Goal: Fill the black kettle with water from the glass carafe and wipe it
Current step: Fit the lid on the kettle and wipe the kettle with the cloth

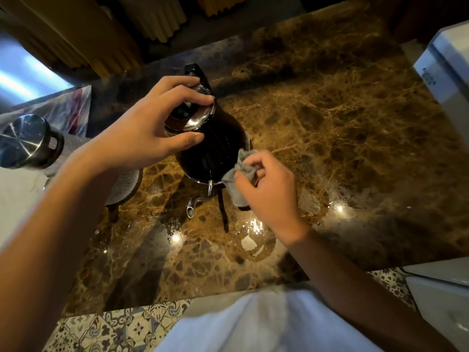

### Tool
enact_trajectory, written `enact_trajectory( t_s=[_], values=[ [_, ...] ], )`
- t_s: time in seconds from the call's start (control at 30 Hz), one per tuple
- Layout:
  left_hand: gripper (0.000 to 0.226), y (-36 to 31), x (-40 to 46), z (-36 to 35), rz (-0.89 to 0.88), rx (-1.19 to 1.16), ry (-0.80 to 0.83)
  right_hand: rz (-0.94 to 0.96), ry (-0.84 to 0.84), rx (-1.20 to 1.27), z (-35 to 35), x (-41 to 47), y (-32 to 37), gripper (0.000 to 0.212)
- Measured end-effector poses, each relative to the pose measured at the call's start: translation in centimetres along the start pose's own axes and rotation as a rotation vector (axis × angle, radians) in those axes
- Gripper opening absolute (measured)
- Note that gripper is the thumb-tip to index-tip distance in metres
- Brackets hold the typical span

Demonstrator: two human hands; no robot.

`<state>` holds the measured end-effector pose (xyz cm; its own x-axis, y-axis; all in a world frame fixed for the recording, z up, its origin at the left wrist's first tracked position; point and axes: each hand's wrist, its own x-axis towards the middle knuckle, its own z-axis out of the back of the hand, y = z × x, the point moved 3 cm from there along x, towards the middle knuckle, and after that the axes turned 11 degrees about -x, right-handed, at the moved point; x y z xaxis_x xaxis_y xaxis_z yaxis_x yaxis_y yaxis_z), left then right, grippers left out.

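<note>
Under left hand (149, 128), black kettle (215, 148), cloth (241, 174) in right hand (266, 189)

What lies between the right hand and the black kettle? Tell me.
In the head view, a crumpled grey cloth lies there: the right hand pinches it against the lower side of the black kettle.

Dim, warm lighting. Point glare on the glossy marble counter (355, 128) just below the right hand (266, 189). Arm shadows fall toward the viewer. Wide-angle edge distortion; slight softness overall.
</note>
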<state>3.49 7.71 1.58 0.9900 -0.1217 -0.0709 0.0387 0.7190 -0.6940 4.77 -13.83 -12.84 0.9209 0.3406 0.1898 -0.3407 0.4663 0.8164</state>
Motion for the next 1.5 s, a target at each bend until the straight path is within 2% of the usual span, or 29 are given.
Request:
enact_trajectory(
  t_s=[0.1, 0.2, 0.3, 0.57, 0.63, 0.73, 0.93, 1.07, 1.17, 1.23, 1.5],
  values=[
    [0.058, 0.0, 0.1, 0.0, 0.000, 0.004, 0.004, 0.045, -0.199, 0.137, 2.4, 2.5, 2.3, 0.016],
    [0.057, 0.0, 0.0, 0.0, 0.005, 0.005, 0.005, 0.040, -0.297, 0.094, 3.2, 5.2, 3.6, 0.017],
    [0.058, -0.1, 0.0, 0.0, 0.012, -0.002, 0.008, 0.046, -0.257, 0.042, 2.5, 6.0, 4.1, 0.029],
    [0.059, 0.0, -0.1, -0.1, 0.004, -0.022, 0.001, 0.193, -0.111, 0.005, -0.8, 2.6, 3.5, 0.024],
    [0.059, 0.0, 0.0, 0.0, 0.007, -0.020, 0.002, 0.171, -0.065, -0.016, -1.2, 2.0, 2.5, 0.028],
    [0.060, 0.1, -0.1, -0.1, 0.007, -0.017, 0.005, 0.033, -0.024, -0.002, -1.4, 1.0, 0.7, 0.046],
    [0.059, 0.2, 0.0, -0.1, 0.002, -0.017, 0.011, -0.016, -0.115, -0.181, 0.3, 2.2, -0.5, 0.023],
    [0.059, 0.2, -0.1, -0.1, 0.003, -0.009, 0.014, 0.121, -0.251, -0.042, 2.3, 3.9, 2.7, 0.023],
    [0.059, 0.0, -0.1, -0.1, 0.006, 0.009, 0.011, 0.228, -0.224, 0.051, 1.4, 4.2, 5.4, 0.030],
    [0.059, -0.1, -0.2, -0.1, 0.007, 0.023, 0.006, 0.264, -0.222, 0.052, 0.5, 4.0, 5.7, 0.027],
    [0.058, -0.1, -0.2, -0.1, 0.015, -0.006, 0.001, 0.255, -0.145, -0.136, -1.9, 0.1, 0.0, 0.014]
  ],
)
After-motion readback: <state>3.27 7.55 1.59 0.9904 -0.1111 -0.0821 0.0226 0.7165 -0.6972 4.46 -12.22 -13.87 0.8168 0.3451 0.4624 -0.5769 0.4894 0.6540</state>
